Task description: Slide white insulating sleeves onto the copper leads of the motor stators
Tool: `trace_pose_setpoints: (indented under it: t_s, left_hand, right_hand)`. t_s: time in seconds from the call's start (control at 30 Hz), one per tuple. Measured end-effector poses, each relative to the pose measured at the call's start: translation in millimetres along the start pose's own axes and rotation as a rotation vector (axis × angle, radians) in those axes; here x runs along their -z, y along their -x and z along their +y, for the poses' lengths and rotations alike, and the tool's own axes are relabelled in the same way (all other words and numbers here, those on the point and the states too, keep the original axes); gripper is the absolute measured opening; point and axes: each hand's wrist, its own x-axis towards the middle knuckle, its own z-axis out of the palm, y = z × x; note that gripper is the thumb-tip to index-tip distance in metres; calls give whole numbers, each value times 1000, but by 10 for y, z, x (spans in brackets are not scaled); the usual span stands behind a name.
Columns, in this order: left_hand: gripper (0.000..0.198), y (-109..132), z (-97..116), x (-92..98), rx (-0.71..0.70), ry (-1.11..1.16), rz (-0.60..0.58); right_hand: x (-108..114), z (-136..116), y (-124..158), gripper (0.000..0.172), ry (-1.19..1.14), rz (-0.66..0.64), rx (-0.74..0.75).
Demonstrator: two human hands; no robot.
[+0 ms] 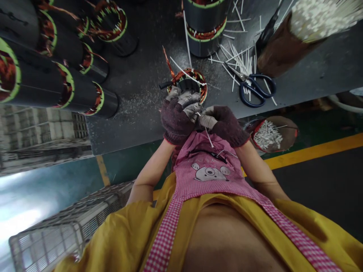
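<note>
A small black motor stator (pixel 189 84) with copper windings stands on the dark workbench (pixel 141 94), a white tie strip running across its top. My left hand (pixel 177 119), in a dark knit glove with grey fingertips, is closed around the stator's near side. My right hand (pixel 222 122), gloved the same way, pinches a thin white strip (pixel 209 136) just right of the left fingers. The two hands touch each other. A pink checked apron (pixel 210 173) hangs directly below them.
Blue-handled scissors (pixel 255 90) lie among loose white strips (pixel 239 56) to the right. A taller stator (pixel 205 28) stands behind. Several long black stators (pixel 56 71) lie stacked at left. A brown holder of white strips (pixel 312 22) and a scrap bin (pixel 272 134) sit right. A wire cage (pixel 56 230) stands lower left.
</note>
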Motion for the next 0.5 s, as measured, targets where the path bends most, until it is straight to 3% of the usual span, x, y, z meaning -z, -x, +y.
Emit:
trace_pose_setpoints:
  t_s: [0.17, 0.33, 0.5]
  left_hand:
    - [33, 74, 124, 117, 92, -49, 125]
    - [21, 66, 209, 181, 162, -42, 81]
    - [22, 28, 154, 147, 185, -24, 43]
  right_hand:
    - [20, -1, 45, 32, -29, 56, -117]
    - [58, 1, 55, 20, -29, 77, -143]
    - [48, 19, -11, 27, -46, 80, -178]
